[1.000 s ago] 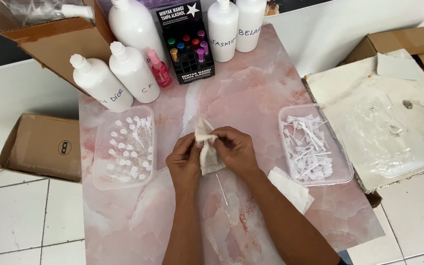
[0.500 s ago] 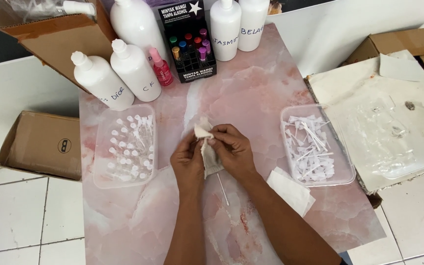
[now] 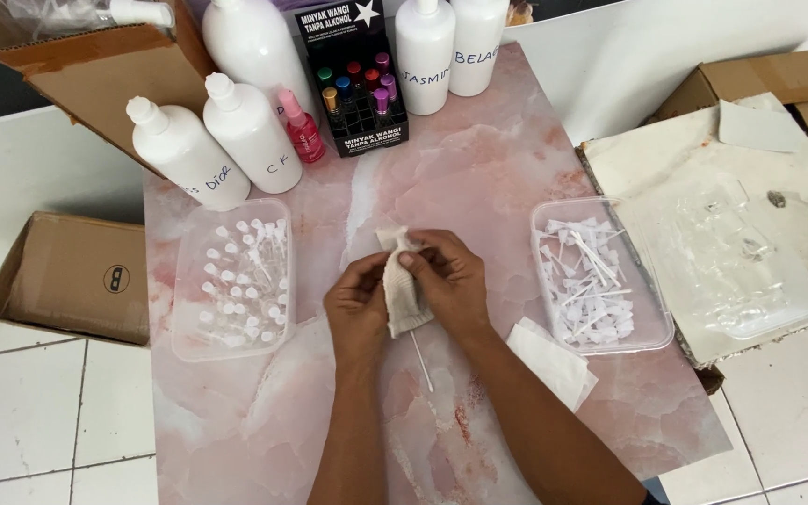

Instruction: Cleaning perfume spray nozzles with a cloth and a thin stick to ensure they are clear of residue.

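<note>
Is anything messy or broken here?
Nothing looks spilled or broken. The bottles stand upright and both trays sit flat. Only the stained, tattered sheet on the right looks worn.

Five white bottles (image 3: 245, 136), two clear trays (image 3: 236, 281), perhaps three cardboard boxes (image 3: 72, 276).

I note both hands, left hand (image 3: 359, 304) and right hand (image 3: 451, 281), meeting at the mat's (image 3: 479, 168) centre, a cloth (image 3: 404, 290) between them. One tray (image 3: 233, 278) lies at nine o'clock, another tray (image 3: 600, 281) at three. Bottles (image 3: 236, 126) and a vial rack (image 3: 357, 79) stand at twelve. A folded tissue (image 3: 551, 362) lies at four.
</note>
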